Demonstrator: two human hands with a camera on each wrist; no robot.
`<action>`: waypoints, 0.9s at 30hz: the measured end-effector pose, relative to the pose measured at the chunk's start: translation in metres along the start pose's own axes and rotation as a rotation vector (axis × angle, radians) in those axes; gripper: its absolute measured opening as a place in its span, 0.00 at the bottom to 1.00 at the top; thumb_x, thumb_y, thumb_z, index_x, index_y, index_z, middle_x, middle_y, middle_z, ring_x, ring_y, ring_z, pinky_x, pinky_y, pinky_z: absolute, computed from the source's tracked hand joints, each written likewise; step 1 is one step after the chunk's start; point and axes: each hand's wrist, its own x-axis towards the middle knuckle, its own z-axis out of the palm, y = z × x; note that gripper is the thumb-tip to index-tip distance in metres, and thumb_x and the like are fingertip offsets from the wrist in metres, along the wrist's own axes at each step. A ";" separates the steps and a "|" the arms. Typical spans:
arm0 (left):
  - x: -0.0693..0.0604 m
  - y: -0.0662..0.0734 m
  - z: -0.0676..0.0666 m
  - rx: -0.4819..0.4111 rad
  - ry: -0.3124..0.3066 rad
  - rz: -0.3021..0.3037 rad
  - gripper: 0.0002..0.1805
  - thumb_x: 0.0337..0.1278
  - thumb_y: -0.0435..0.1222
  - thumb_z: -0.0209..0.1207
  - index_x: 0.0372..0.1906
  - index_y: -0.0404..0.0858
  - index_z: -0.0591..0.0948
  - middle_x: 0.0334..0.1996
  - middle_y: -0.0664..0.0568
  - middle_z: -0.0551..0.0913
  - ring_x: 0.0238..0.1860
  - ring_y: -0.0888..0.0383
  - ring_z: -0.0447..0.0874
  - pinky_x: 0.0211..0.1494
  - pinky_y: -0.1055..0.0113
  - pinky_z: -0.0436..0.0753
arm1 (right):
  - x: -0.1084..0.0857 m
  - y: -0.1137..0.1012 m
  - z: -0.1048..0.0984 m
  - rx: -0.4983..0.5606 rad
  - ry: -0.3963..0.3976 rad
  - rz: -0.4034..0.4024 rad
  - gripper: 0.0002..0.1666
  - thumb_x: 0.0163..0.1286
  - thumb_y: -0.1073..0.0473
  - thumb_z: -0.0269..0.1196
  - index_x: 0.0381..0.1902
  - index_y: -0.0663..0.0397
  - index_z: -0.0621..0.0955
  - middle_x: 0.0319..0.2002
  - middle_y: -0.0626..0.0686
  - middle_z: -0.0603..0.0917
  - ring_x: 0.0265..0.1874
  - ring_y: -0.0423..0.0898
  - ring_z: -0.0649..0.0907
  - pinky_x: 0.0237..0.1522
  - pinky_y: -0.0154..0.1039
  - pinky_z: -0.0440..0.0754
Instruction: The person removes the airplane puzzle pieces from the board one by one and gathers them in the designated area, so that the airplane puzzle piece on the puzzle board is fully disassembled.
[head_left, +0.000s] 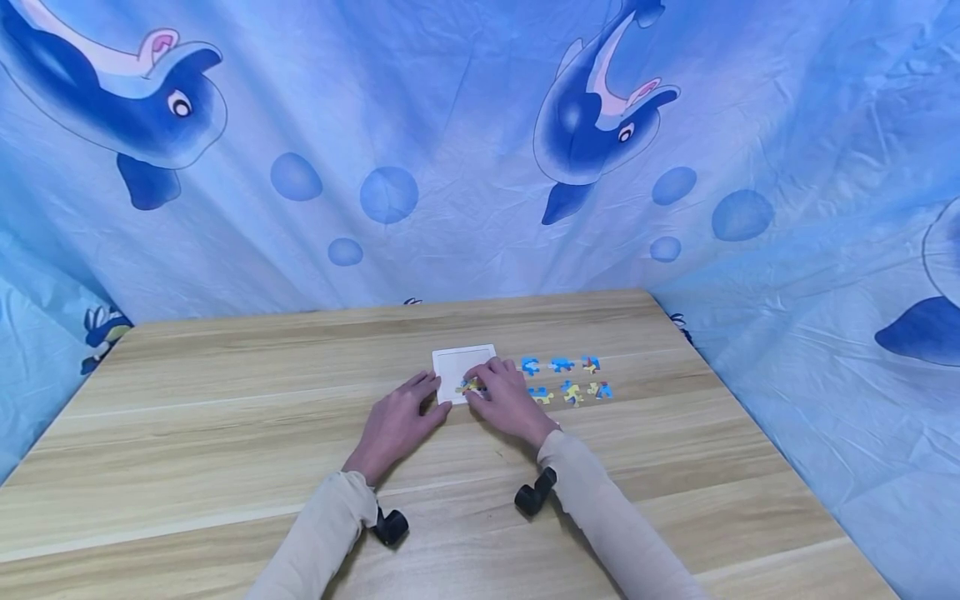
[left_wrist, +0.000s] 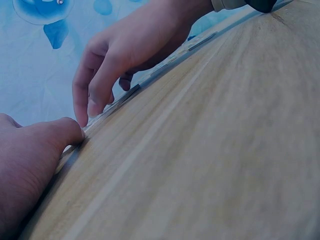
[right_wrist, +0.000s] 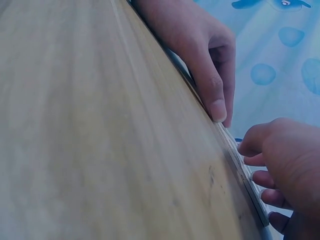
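A white puzzle tray point(head_left: 453, 363) with a raised rim lies flat on the table. At its near left corner, my left hand point(head_left: 397, 421) holds the edge, thumb on the near side and fingers along the left side. Over the tray's right part, my right hand point(head_left: 506, 398) bends its thumb and fingers about a colourful puzzle piece point(head_left: 471, 385) in the tray's lower part. That hand partly hides the piece. The right wrist view shows the left thumb point(right_wrist: 217, 111) at the tray's edge point(right_wrist: 240, 175). In the left wrist view, the right fingers point(left_wrist: 96, 106) point down to the tray.
Several loose puzzle pieces point(head_left: 561, 365) in blue, yellow and red lie in two rows right of the tray. The wooden table point(head_left: 225, 433) extends around them, with a blue dolphin-print curtain point(head_left: 465, 167) behind. Each wrist bears a black camera point(head_left: 392, 527).
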 end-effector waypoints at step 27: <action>0.000 -0.002 0.000 -0.005 -0.014 -0.003 0.28 0.67 0.49 0.65 0.64 0.36 0.83 0.64 0.38 0.80 0.63 0.38 0.80 0.57 0.42 0.82 | 0.004 -0.002 0.003 -0.051 -0.026 0.031 0.14 0.75 0.52 0.61 0.53 0.52 0.79 0.43 0.49 0.73 0.47 0.52 0.69 0.49 0.47 0.68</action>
